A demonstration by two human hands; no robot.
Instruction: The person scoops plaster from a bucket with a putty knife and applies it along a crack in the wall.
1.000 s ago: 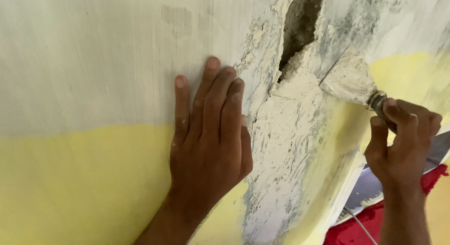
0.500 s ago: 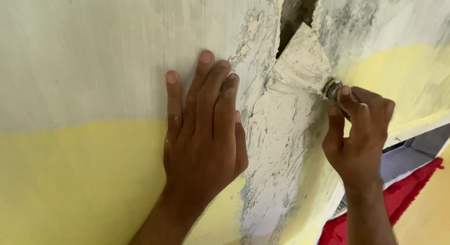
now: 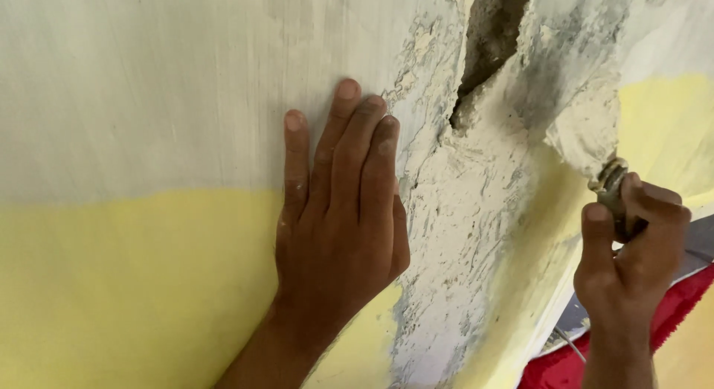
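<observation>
— Our left hand (image 3: 338, 225) lies open and flat on the white-and-yellow painted wall (image 3: 134, 210); our right hand (image 3: 632, 248) is closed round the putty-coated metal scraper (image 3: 591, 129), blade against the wall.

— Rough grey filler patch (image 3: 461, 233) covers the lower crack; the dark open gap (image 3: 487, 39) above remains unfilled. Red cloth (image 3: 669, 307) lies below.

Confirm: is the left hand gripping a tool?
No. The left hand lies flat and empty on the wall; the right hand holds the putty knife.
</observation>
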